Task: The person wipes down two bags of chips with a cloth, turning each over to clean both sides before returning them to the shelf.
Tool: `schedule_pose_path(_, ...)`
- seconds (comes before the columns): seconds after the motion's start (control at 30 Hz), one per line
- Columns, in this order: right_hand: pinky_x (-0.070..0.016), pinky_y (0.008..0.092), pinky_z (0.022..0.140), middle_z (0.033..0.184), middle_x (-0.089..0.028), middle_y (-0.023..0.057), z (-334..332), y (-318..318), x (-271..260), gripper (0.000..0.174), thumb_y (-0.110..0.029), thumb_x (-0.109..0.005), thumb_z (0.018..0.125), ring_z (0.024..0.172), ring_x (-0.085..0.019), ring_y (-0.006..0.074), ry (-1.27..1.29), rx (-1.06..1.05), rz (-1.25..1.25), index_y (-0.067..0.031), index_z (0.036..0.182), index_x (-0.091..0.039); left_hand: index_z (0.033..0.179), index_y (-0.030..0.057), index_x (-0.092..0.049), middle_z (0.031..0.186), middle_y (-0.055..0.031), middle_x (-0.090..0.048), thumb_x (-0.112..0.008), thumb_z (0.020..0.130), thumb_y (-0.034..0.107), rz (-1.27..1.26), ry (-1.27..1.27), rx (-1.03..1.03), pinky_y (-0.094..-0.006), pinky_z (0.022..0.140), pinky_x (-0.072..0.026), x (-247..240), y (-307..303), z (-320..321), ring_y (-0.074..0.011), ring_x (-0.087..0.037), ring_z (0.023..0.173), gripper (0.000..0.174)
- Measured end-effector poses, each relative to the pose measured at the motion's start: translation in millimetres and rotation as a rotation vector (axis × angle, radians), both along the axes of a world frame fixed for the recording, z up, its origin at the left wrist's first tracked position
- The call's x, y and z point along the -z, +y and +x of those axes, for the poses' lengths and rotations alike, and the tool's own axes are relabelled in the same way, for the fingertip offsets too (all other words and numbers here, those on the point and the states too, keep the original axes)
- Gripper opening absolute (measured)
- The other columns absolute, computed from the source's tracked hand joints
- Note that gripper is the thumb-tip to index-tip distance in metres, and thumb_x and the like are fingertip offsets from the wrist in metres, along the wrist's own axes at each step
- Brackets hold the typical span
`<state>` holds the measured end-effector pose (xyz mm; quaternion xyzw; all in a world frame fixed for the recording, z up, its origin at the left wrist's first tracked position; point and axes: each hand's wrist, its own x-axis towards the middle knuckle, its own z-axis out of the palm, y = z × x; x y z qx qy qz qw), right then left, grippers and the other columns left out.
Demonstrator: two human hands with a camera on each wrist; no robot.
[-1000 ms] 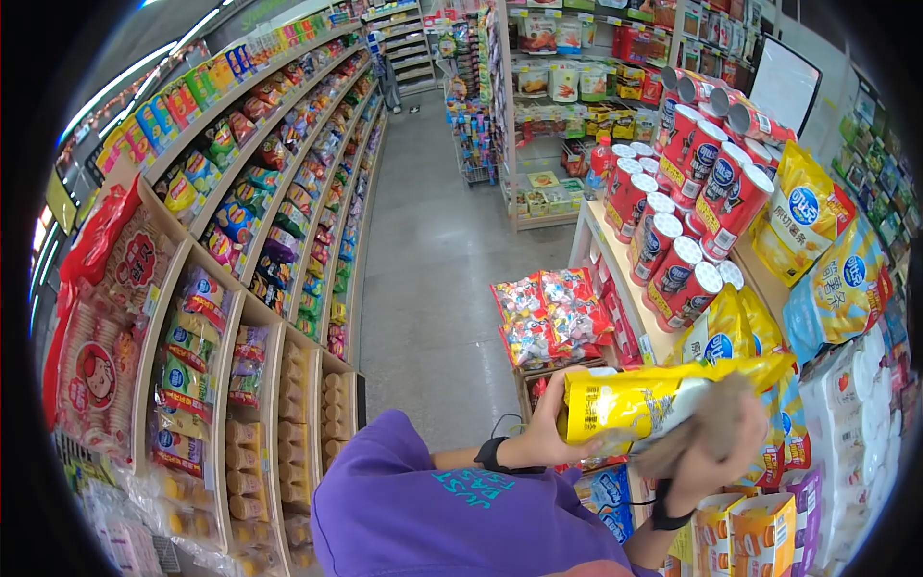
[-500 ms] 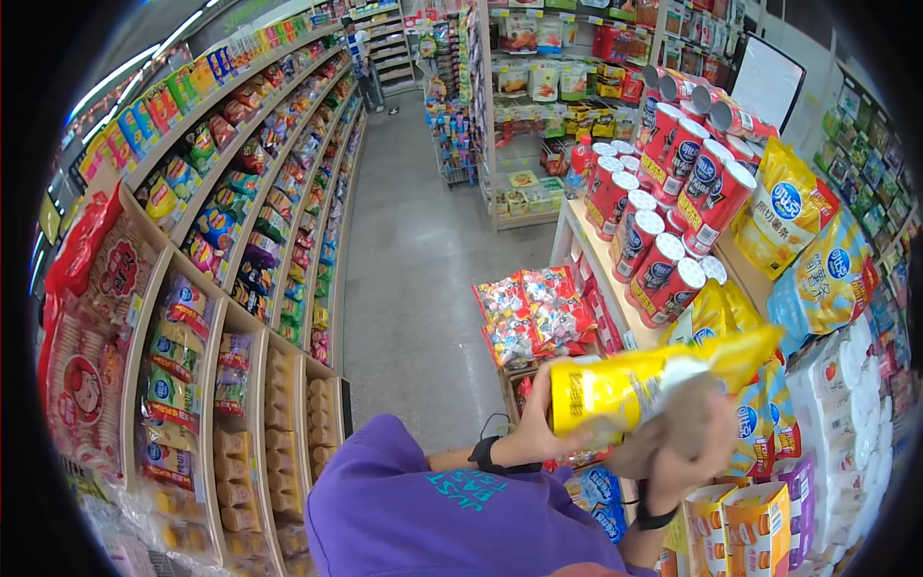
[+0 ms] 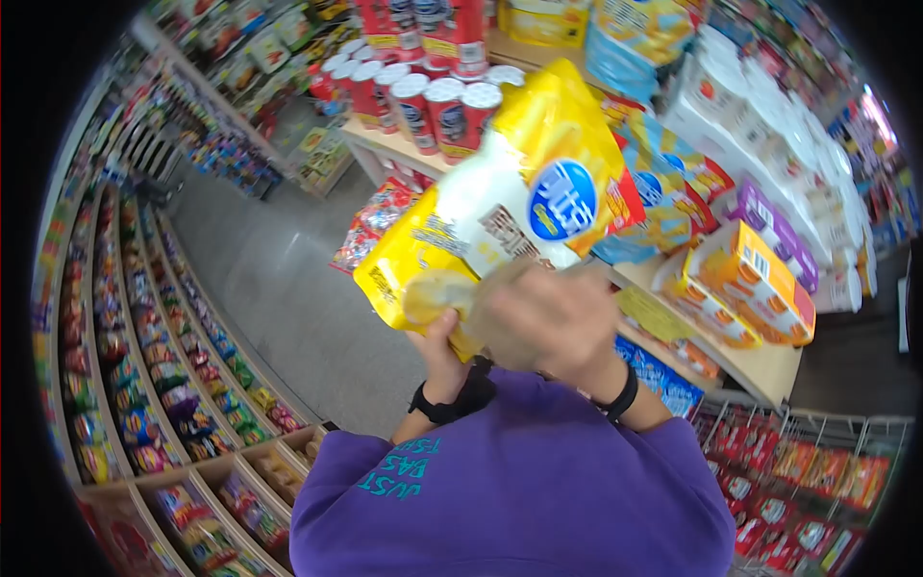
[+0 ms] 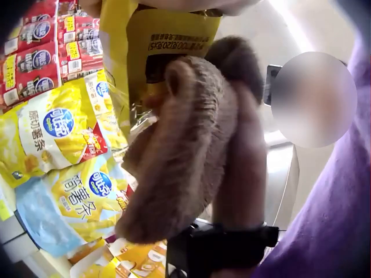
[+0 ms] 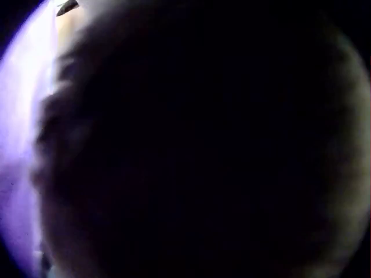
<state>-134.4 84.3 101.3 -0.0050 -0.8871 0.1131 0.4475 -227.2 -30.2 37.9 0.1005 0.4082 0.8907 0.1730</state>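
Note:
A yellow and white chip bag (image 3: 500, 207) with a blue oval logo is tilted in front of the chest in the head view. My left hand (image 3: 442, 351) grips its lower end, thumb on the front. A brownish-grey cloth (image 3: 505, 308) is bunched in my right hand (image 3: 572, 317), over the bag's lower edge. In the left wrist view, the folded fuzzy cloth (image 4: 185, 150) overlaps the yellow bag (image 4: 168, 49), and part of my left hand (image 4: 203, 4) shows at the top. The right wrist view is mostly dark, blocked up close.
Red canisters (image 3: 447, 111) with white lids stand on a wooden display beyond the bag. Blue and yellow bags (image 3: 654, 183), orange boxes (image 3: 755, 279) and white wrapped packs (image 3: 769, 135) sit to the right. Long snack shelves (image 3: 135, 365) line the left side of the aisle.
The view has swung right and downward. The bag has turned from lying sideways to tilting upward, its front logo now showing. The cloth stays in my right hand, against the bag.

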Motion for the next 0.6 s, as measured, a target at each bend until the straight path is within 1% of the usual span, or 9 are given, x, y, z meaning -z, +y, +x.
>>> schedule_pose_path(0.03,-0.0423,0.0332,0.064,0.09,-0.062,-0.0003,3.1,-11.1,3.1,0.044,-0.018,-0.065,0.055,0.067,-0.056,0.0189,-0.004,-0.087,0.085,-0.0211,0.099,-0.065,0.115,-0.0019,-0.042,0.106,-0.0137,-0.055,-0.056,0.074,0.016,-0.007,-0.006,0.035,-0.0343,0.082,-0.048,4.6,-0.1,-2.4,-0.0219,-0.057,0.094,0.047)
schedule_pose_path(0.1,-0.0428,0.033,0.061,0.09,-0.062,-0.0003,10.4,-4.4,-6.0,0.044,-0.018,-0.065,0.055,0.066,-0.055,0.0186,-0.024,-0.038,0.075,-0.0209,0.099,-0.065,0.122,-0.0005,-0.036,0.113,-0.0154,-0.05,-0.052,0.077,0.027,0.183,-0.438,0.391,-0.0372,0.087,-0.0453,15.2,-0.8,-8.9,-0.0257,-0.055,0.101,0.055)
schedule_pose_path(0.17,-0.0448,0.0327,0.058,0.089,-0.062,0.0004,18.9,23.4,-8.5,0.045,-0.017,-0.064,0.056,0.066,-0.056,0.0204,-0.026,0.078,-0.026,-0.0201,0.102,-0.065,0.124,0.0006,-0.034,0.117,-0.0154,-0.048,-0.051,0.077,0.029,0.022,-0.194,0.249,-0.0384,0.089,-0.0441,0.4,6.3,-0.2,-0.0264,-0.052,0.106,0.058)
schedule_pose_path(0.2,-0.0466,0.0348,0.062,0.09,-0.063,0.002,20.5,47.0,-10.3,0.046,-0.015,-0.063,0.057,0.068,-0.056,0.0229,0.059,0.218,0.017,-0.0182,0.103,-0.065,0.125,0.0014,-0.034,0.117,-0.0152,-0.048,-0.05,0.077,0.03,-0.031,-0.158,0.211,-0.0389,0.091,-0.0426,6.7,7.5,0.9,-0.0268,-0.051,0.109,0.058)
schedule_pose_path(0.23,-0.0472,0.0358,0.066,0.094,-0.062,0.0038,25.9,66.0,-14.8,0.047,-0.01,-0.064,0.057,0.075,-0.057,0.0254,0.068,0.451,0.039,-0.0174,0.104,-0.064,0.125,0.0014,-0.034,0.117,-0.0152,-0.048,-0.05,0.077,0.03,-0.035,-0.161,0.234,-0.0389,0.091,-0.0426,8.1,7.6,1.8,-0.0268,-0.051,0.109,0.058)
schedule_pose_path(0.3,-0.047,0.036,0.071,0.097,-0.06,0.0048,30.7,96.4,-20.6,0.049,-0.003,-0.063,0.057,0.082,-0.056,0.0261,0.111,0.71,-0.065,-0.0181,0.104,-0.064,0.126,0.0018,-0.032,0.119,-0.0153,-0.047,-0.05,0.077,0.03,-0.038,-0.204,0.226,-0.0397,0.093,-0.0411,9.0,7.4,1.6,-0.0274,-0.05,0.11,0.06)
schedule_pose_path(0.43,-0.0464,0.0362,0.076,0.099,-0.059,0.0048,32.1,110.7,-17.2,0.051,0.0,-0.063,0.057,0.088,-0.055,0.0268,0.101,0.885,-0.098,-0.0194,0.104,-0.064,0.128,0.002,-0.031,0.121,-0.0155,-0.045,-0.049,0.077,0.031,0.048,-0.193,0.256,-0.0404,0.095,-0.0392,7.4,7.4,-3.5,-0.0279,-0.048,0.112,0.061)
schedule_pose_path(0.5,-0.046,0.0362,0.076,0.099,-0.059,0.0063,34.1,104.0,-19.1,0.051,-0.002,-0.066,0.056,0.09,-0.056,0.0263,0.26,0.985,-0.022,-0.0173,0.104,-0.064,0.129,0.0019,-0.029,0.124,-0.0154,-0.044,-0.048,0.077,0.032,-0.013,-0.184,0.264,-0.041,0.097,-0.0378,4.8,5.3,-6.7,-0.0283,-0.046,0.115,0.063)
schedule_pose_path(0.6,-0.0456,0.0352,0.074,0.098,-0.059,0.0074,42.5,72.4,-24.6,0.051,-0.009,-0.071,0.053,0.088,-0.057,0.0263,0.359,0.842,0.056,-0.0152,0.103,-0.065,0.129,0.0018,-0.029,0.125,-0.0155,-0.043,-0.047,0.078,0.032,0.001,-0.221,0.289,-0.041,0.098,-0.0368,9.0,4.7,-13.5,-0.0284,-0.045,0.116,0.063)
